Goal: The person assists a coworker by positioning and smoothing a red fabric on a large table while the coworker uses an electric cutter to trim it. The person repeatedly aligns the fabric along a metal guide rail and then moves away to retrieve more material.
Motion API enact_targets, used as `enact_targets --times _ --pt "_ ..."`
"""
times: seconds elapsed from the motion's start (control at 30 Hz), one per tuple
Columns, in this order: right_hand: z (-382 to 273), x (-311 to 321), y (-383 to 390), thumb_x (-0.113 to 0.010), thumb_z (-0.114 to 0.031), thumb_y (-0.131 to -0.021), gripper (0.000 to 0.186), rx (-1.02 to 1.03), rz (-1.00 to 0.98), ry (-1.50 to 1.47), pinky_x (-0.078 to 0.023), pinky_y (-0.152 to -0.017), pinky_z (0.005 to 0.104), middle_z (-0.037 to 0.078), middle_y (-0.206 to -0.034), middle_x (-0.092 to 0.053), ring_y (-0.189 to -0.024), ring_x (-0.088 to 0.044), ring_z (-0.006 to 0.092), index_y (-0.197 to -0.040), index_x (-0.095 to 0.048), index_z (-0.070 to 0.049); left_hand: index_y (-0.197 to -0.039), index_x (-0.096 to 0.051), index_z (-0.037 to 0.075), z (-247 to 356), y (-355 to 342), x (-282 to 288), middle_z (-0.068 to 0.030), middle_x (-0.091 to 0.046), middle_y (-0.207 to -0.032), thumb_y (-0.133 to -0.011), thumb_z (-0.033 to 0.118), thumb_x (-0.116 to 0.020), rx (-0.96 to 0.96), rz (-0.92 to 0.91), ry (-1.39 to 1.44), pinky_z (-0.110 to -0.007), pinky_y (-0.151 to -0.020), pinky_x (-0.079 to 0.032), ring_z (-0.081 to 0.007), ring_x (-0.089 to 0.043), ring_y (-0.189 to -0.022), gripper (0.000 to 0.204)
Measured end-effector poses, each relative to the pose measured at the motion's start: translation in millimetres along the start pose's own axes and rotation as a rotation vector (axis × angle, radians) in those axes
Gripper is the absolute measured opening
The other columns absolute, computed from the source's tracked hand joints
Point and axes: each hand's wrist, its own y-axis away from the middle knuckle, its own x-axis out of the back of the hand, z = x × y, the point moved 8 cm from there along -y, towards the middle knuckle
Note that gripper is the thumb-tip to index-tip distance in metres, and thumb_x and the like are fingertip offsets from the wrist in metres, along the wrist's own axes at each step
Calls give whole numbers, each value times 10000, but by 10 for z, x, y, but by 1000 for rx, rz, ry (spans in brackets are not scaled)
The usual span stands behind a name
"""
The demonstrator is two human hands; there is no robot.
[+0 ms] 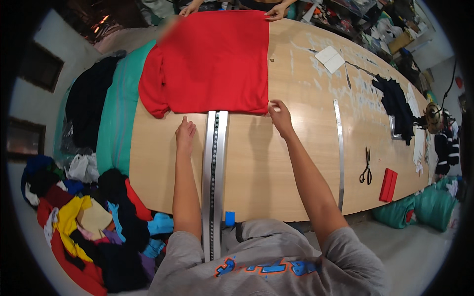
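A red knit garment [217,59], like a sweatshirt, lies spread on the wooden table, its left side bunched in folds. My right hand [280,118] is at the garment's near right corner, fingers curled against its edge. Just below the near hem, my left hand [185,133] rests over the table with its index finger stretched out, holding nothing. Between my forearms runs a long metal rail [209,197] with a row of holes; its far end meets the hem. Across the table, another person's hands [277,12] touch the garment's far edge.
On the table's right lie a steel ruler [339,148], black scissors [366,170], a red block-shaped object [388,185], white paper [330,59] and dark cloth [395,101]. Mixed clothes [118,237] are heaped at lower left, below a green bundle [121,108].
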Motion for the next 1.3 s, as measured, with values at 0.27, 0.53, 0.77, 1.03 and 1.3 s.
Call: enact_targets --times 0.27,0.53,0.77,1.03,1.3 --pt "43 -595 -548 -671 -438 -988 524 -268 -219 434 -552 -976 485 231 -1148 -713 -1080 -711 403 -1320 -640 -35 -1303 -611 64 4 -697 -477 -53 -636 -1240 -929 440 -816 108 131 106 -334 -1012 -525 -187 -624 -1171 569" --pt "512 -566 -565 -674 -420 -979 460 -391 -123 319 -570 -863 486 228 -971 -722 -939 -720 406 -1134 -682 13 -1224 -632 111 86 -822 -321 -3 -645 -1112 -913 348 -837 -77 298 184 -350 -935 -516 -153 -609 -1041 442" --pt "280 -536 -468 -638 -240 -1036 235 -609 -319 19 -486 -612 344 59 -795 -678 -665 -596 146 -1051 -629 -6 -1190 -629 80 214 -800 -527 -24 -665 -1157 -969 350 -769 -102 193 156 -384 -900 -474 -168 -610 -1064 375" --pt "-38 -305 -96 -551 -228 -1073 203 -210 154 148 -508 -735 566 231 -863 -723 -848 -709 460 -1118 -574 -32 -1033 -673 36 450 -715 -247 -43 -681 -872 -1078 291 -635 -472 241 -160 -334 -661 -471 -152 -589 -714 262" --pt "439 -362 -58 -638 -293 -1062 321 -211 92 323 -506 -619 397 122 -654 -678 -611 -679 250 -917 -595 -9 -917 -610 -19 422 -565 -256 -106 -621 -660 -1085 297 -625 -680 332 -599 -382 -571 -462 -217 -574 -550 357"
